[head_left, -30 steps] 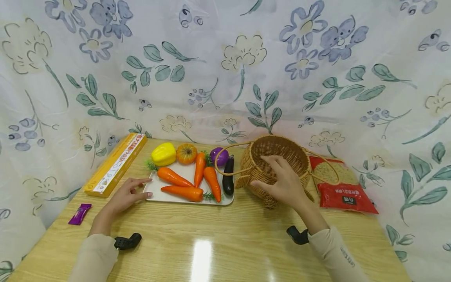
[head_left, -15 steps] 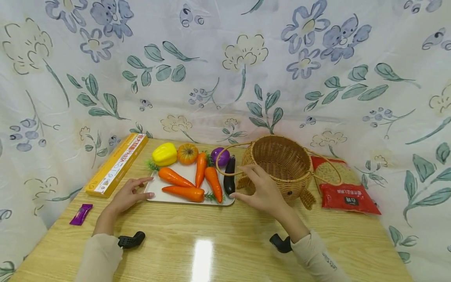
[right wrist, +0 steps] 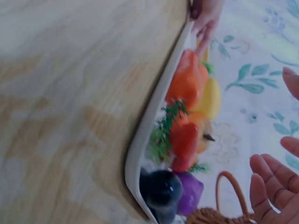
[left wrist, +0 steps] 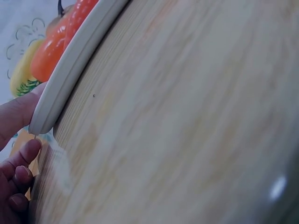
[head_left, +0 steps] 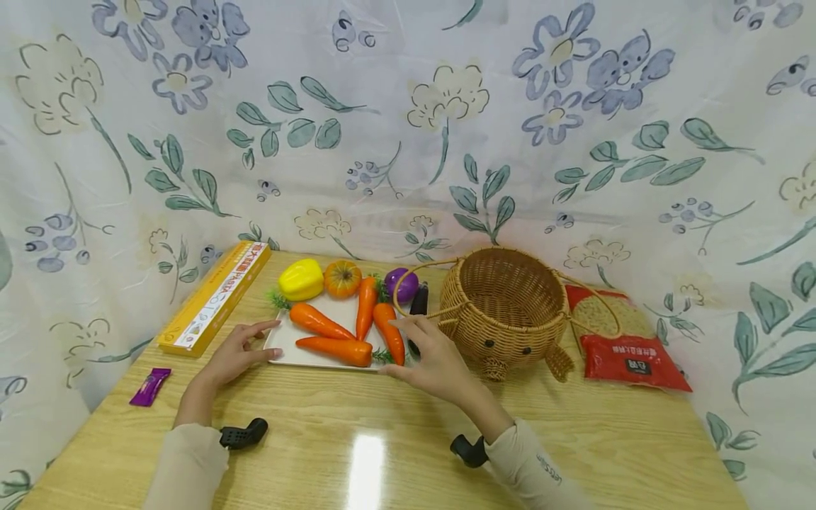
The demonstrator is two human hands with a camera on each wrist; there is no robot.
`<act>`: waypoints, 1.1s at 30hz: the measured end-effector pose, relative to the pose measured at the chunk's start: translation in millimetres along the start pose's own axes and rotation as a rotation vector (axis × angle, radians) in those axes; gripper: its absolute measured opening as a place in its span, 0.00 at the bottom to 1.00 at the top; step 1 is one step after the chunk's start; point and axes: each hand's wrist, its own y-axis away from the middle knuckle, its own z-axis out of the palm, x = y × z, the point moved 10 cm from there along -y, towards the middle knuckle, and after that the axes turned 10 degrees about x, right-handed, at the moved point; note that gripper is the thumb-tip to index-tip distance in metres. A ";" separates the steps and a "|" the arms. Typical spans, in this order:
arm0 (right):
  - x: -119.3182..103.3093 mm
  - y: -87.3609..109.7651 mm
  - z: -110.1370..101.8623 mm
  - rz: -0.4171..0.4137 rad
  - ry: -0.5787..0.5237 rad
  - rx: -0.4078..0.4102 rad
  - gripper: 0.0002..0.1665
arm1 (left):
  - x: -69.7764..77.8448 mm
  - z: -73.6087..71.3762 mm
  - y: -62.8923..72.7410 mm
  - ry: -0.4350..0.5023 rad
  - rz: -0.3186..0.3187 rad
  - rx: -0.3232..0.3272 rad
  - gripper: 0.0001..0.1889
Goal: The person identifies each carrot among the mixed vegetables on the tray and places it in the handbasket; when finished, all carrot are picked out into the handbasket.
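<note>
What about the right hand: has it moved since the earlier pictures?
Yes: the right hand moved left, away from the wicker basket, toward the white tray.

Room lies before the tray; the basket perhaps crowds its right.

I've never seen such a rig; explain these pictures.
No machine: a person works bare-handed. The wide view comes from a camera on the head; the others from one on each wrist. A table bears a white tray of vegetables: four carrots, a pepper, a pumpkin, an eggplant and something purple. Left of it lie a box and a packet; right of it, a basket and a bag. The left hand touches the tray's left end; whether it grips is unclear. The right hand, at the other end, seems to hold nothing.
</note>
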 end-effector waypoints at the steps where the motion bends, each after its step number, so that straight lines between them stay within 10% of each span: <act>1: 1.1 0.0 4.3 0.013 -0.010 -0.010 0.42 | -0.9 0.3 0.5 -0.005 -0.004 0.001 0.35; 11: 1.9 -7.3 33.8 0.058 -0.126 -0.047 0.41 | 1.2 1.6 3.0 0.010 -0.007 0.012 0.34; 33: -2.7 -27.2 93.3 0.009 0.134 -0.180 0.34 | -1.7 -0.6 1.9 0.015 -0.019 0.019 0.35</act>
